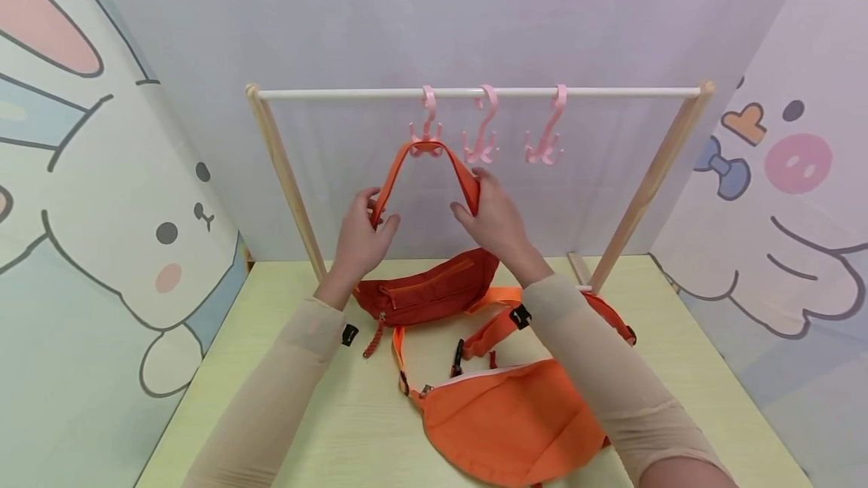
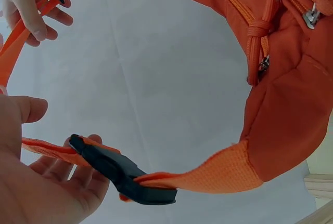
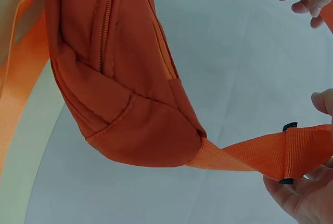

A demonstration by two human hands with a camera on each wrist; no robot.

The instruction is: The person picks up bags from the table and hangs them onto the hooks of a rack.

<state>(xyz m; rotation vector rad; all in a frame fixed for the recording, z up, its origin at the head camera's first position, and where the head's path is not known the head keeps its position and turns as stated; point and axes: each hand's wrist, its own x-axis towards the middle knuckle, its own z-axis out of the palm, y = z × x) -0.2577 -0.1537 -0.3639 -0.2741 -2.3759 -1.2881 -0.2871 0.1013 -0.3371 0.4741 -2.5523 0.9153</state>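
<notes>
head: bag (image 1: pixel 430 288), pale table (image 1: pixel 353 428), cartoon walls (image 1: pixel 122 202)

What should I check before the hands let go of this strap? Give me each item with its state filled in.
1. Hook on rail: ok; the leftmost pink hook hangs from the white rail.
2. Strap at the hook: ok; the top of the strap arches up at its prongs.
3. Strap caught on a prong: cannot tell; the contact is too small to judge.
4. Both sides supported: ok; the left hand and right hand each hold one side.
5. Strap flat: not ok; it twists between the red bag and the right hand.
6. Bag clear of the table: cannot tell.
</notes>
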